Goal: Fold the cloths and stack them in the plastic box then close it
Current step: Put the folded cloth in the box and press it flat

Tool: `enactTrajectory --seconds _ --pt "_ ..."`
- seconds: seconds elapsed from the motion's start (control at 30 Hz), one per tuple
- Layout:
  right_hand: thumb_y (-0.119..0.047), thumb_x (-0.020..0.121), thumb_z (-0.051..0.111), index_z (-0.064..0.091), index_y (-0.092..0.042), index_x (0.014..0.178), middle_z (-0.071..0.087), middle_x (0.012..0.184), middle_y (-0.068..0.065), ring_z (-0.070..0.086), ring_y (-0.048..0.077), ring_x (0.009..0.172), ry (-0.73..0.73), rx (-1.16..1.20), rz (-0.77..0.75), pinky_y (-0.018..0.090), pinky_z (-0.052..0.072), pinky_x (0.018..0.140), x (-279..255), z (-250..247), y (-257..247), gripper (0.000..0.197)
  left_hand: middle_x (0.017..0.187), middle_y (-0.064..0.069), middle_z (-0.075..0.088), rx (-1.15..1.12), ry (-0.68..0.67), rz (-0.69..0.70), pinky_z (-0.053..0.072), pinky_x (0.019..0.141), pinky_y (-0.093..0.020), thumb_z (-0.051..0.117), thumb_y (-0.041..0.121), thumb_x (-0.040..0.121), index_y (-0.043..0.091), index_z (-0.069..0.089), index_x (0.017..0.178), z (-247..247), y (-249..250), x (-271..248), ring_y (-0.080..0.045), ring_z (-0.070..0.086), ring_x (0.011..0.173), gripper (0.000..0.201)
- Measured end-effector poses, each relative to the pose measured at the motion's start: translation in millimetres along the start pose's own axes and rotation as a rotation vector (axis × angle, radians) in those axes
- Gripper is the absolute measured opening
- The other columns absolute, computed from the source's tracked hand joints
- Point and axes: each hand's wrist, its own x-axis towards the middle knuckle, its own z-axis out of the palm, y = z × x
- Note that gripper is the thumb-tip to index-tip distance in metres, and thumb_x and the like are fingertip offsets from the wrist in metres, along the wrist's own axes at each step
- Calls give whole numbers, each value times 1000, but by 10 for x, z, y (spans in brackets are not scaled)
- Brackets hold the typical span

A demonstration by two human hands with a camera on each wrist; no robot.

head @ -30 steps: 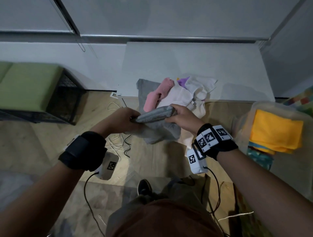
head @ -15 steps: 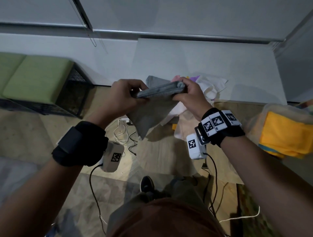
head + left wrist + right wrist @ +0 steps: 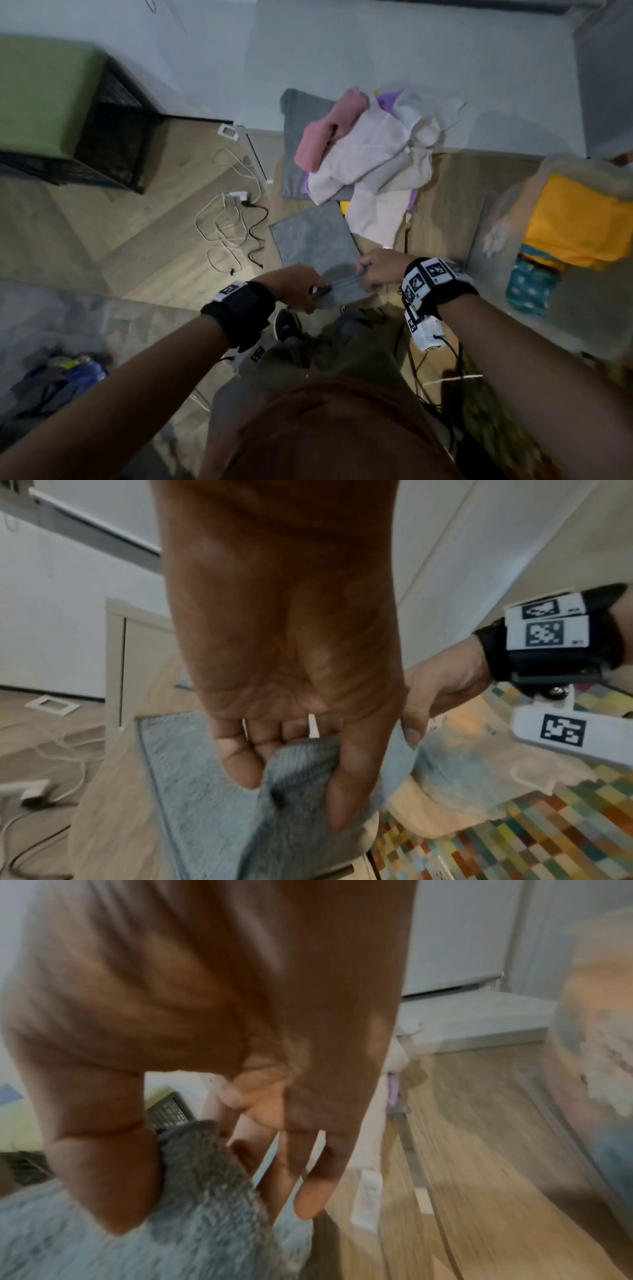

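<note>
A grey cloth [image 3: 313, 240] lies spread flat on the low wooden table [image 3: 442, 198], and both hands hold its near edge. My left hand [image 3: 301, 289] pinches the left corner between thumb and fingers [image 3: 298, 772]. My right hand [image 3: 375, 269] grips the right corner of the grey cloth [image 3: 192, 1191]. Behind it lies a pile of cloths [image 3: 370, 144]: pink, white, purple and grey. The clear plastic box [image 3: 507, 219] stands at the right with a folded yellow cloth [image 3: 579, 229] on top of a teal one [image 3: 529, 287].
White and black cables [image 3: 233, 219] lie on the wooden floor left of the table. A black crate with a green cushion [image 3: 51, 99] stands at the far left. A patterned rug [image 3: 514, 831] lies by my feet. A white wall runs behind the table.
The hands have come down and toward me with the grey cloth, which was held up folded in the air and now lies spread flat on the table.
</note>
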Motion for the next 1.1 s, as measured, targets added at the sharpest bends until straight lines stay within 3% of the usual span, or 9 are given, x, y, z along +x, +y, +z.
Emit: enactTrajectory --seconds 0.17,0.23,0.3,0.43,0.77,0.87,0.97,1.03,1.1 --pt "-12 76 65 74 -8 97 70 101 11 63 22 87 -136 22 79 32 51 76 177 248 296 22 102 -14 65 33 -195 -60 41 78 -31 59 25 90 6 69 106 266 -53 252 -28 60 96 27" --pt "-13 74 64 71 0 96 67 104 22 56 22 78 -132 61 89 32 46 70 244 270 361 27 94 -12 61 -5 -182 -96 41 78 -31 57 27 91 4 68 102 277 -119 317 -27 59 92 28" --pt "-14 78 63 66 4 98 61 99 27 51 19 75 -103 56 76 28 40 66 332 270 406 27 94 -13 62 -32 -124 -112 40 75 -32 56 27 90 4 68 100 271 -199 359 -29 59 92 28" --pt "-19 89 62 68 -19 104 60 100 -2 56 16 94 27 -3 16 26 40 72 533 243 437 16 107 -12 63 -142 51 -184 38 76 -27 59 24 88 8 68 109 284 -404 442 -26 58 98 28" --pt "-13 77 73 45 -24 127 45 133 7 56 29 113 316 166 70 43 50 94 1052 460 451 58 117 -21 48 -455 496 -606 42 90 -45 64 25 85 3 47 123 823 -634 822 -41 50 104 47" --pt "-28 68 79 28 -32 107 45 121 4 59 31 97 305 97 184 45 52 84 1018 551 520 65 121 -19 38 -679 484 -804 37 91 -40 66 39 85 -4 38 127 1028 -563 877 -39 42 112 66" --pt "-38 71 78 27 -21 119 55 106 3 61 30 93 193 38 270 42 52 83 993 619 580 73 120 -15 50 -1162 430 -950 55 85 -38 80 53 55 -7 37 130 1169 -558 929 -31 58 108 105" --pt "-43 71 74 26 -11 136 59 114 8 61 33 102 197 22 325 42 52 88 1030 660 633 87 121 -16 54 -1362 473 -999 59 80 -41 85 49 48 -4 34 134 1236 -561 971 -29 62 102 113" --pt "-44 74 70 46 -6 126 63 113 11 60 30 95 181 -25 336 33 50 79 1065 660 654 69 124 -13 48 -1392 492 -1011 55 84 -35 87 35 61 -3 25 138 1223 -523 993 -23 55 102 105"
